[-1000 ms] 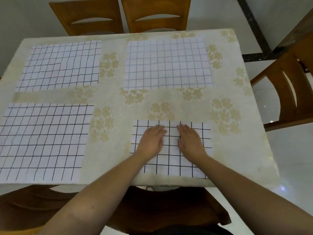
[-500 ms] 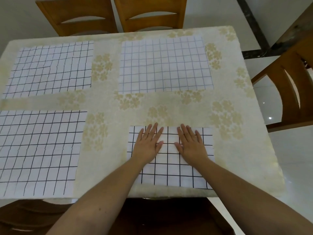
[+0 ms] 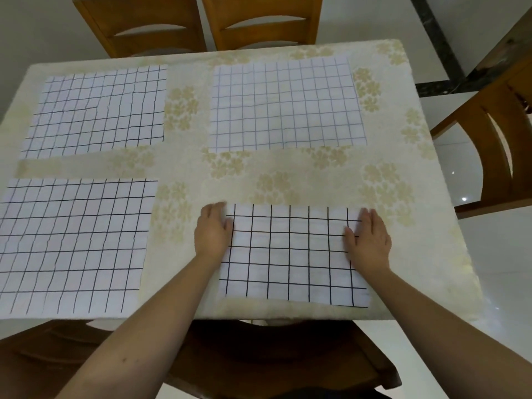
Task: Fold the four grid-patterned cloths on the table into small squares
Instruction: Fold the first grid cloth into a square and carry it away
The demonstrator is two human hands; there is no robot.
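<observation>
A white cloth with a black grid, folded to a smaller rectangle (image 3: 290, 254), lies at the table's near right. My left hand (image 3: 212, 231) rests flat on its left edge and my right hand (image 3: 370, 240) flat on its right edge, both with fingers extended, gripping nothing. Three larger grid cloths lie spread out flat: one at the near left (image 3: 72, 246), one at the far left (image 3: 98, 110), one at the far right (image 3: 286, 105).
The table (image 3: 288, 177) wears a cream cloth with a pale flower print. Two wooden chairs stand at the far side (image 3: 259, 24), one at the right (image 3: 495, 133), and one dark chair (image 3: 259, 358) is tucked under the near edge.
My hands have slid apart from the middle of the folded cloth out to its left and right edges. The camera view has shifted slightly.
</observation>
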